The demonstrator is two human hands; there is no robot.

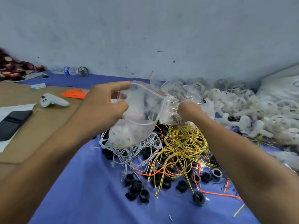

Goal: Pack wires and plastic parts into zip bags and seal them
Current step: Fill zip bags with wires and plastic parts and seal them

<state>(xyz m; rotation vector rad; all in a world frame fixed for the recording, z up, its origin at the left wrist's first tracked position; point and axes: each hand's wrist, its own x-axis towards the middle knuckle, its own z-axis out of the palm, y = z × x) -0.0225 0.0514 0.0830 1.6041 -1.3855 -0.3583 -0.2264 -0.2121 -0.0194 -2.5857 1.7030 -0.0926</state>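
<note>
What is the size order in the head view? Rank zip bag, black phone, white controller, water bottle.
1. zip bag
2. black phone, partly cut by the frame edge
3. white controller
4. water bottle; it lies farthest away, so this is apparent size only.

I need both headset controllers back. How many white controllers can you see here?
1. The white controller lies on the brown board at left, beyond the black phone, near the orange wire bundle. Another may be hidden outside the view.
</note>
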